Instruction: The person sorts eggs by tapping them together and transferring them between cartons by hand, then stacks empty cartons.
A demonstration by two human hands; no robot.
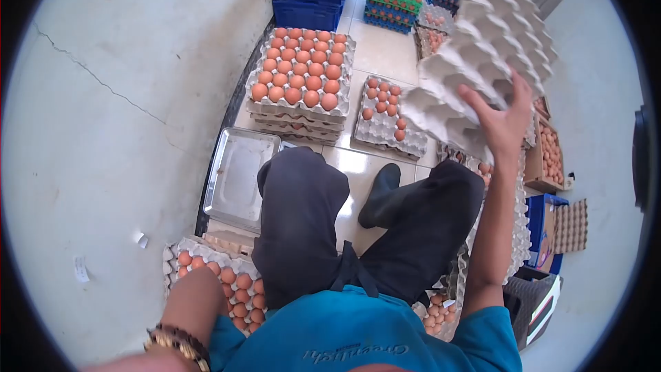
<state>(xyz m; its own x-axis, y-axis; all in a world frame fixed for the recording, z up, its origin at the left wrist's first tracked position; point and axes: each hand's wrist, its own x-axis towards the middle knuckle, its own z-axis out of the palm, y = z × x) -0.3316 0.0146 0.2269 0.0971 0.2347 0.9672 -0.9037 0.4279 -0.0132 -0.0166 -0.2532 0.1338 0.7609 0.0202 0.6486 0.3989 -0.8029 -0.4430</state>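
My right hand [506, 114] is raised at the upper right, its thumb and fingers gripping an empty grey cardboard egg tray [475, 41], which is tilted up off the floor. Close to that tray, a partly filled egg tray [392, 114] lies on the tiles. My left arm is bent back toward me, and only the back part of my left hand [134, 364] shows, cut off at the bottom edge below a beaded bracelet. Its fingers are out of the frame. Brown eggs in a tray [241, 296] sit beside my left elbow.
Ahead stands a stack of full egg trays [296, 72]. A metal pan [241, 179] lies by the left wall. Blue crates [306, 0] and green and blue plastic trays of eggs [392, 0] are farther off. A wooden box of eggs [551, 155] stands right.
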